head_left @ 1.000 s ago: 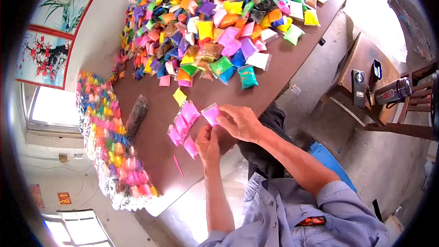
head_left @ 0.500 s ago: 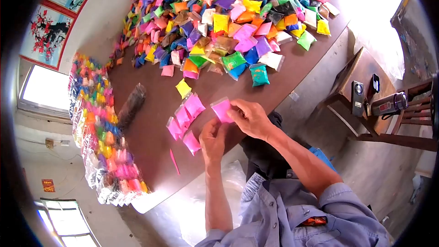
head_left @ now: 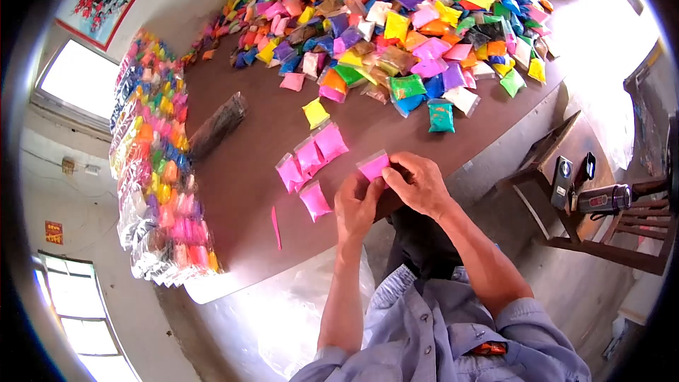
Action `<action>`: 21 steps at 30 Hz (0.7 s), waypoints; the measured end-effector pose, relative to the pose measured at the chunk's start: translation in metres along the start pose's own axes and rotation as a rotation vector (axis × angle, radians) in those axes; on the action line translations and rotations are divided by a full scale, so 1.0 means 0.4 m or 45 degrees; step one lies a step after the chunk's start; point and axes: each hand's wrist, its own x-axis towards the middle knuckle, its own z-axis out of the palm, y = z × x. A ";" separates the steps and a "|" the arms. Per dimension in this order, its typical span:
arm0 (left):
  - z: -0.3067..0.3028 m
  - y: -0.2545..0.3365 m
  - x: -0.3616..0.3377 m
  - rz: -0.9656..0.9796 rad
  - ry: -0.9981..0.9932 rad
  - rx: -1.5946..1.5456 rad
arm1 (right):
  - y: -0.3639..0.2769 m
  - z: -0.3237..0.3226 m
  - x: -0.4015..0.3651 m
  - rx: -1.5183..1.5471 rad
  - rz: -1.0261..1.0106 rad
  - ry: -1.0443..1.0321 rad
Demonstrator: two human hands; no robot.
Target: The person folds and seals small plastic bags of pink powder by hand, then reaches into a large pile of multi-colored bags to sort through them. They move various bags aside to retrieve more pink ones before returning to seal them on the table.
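A small clear bag of pink stuff (head_left: pixel 373 165) is held up at the near edge of the table. My right hand (head_left: pixel 419 182) pinches its right side between thumb and fingers. From below, my left hand (head_left: pixel 357 206) closes on the bag's lower part, with the thumb pointing up and the fingertips partly hidden. Left of my hands lie several similar pink bags (head_left: pixel 310 158), one of them (head_left: pixel 315 201) slightly nearer to me. A yellow bag (head_left: pixel 315 112) sits just beyond them. A thin pink stick-like tool (head_left: pixel 276 228) rests on the tabletop (head_left: pixel 247 170).
A big heap of colourful small bags (head_left: pixel 403 35) covers the far side. Stacked packs of coloured bags (head_left: pixel 159 170) line the left edge, beside a dark rolled bundle (head_left: pixel 218 126). To the right stand a wooden stool (head_left: pixel 566 148) with a flask (head_left: pixel 605 199) and a chair (head_left: pixel 640 230).
The view has shifted, so the table appears further right and partly higher. Both hands remain at the pink bag, which is now more tilted, with my left hand closer against it.
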 end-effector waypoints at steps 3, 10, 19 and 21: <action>0.008 0.038 -0.009 -0.019 0.030 -0.108 | 0.005 -0.001 0.000 -0.010 -0.013 0.010; -0.003 0.008 -0.005 0.095 0.059 -0.079 | 0.007 -0.003 0.005 -0.158 -0.022 -0.045; -0.056 0.057 -0.086 -0.099 0.254 -0.122 | 0.010 0.010 0.006 -0.085 -0.100 0.028; -0.114 0.026 -0.130 -0.001 0.362 -0.033 | -0.001 0.004 0.004 -0.197 -0.088 0.014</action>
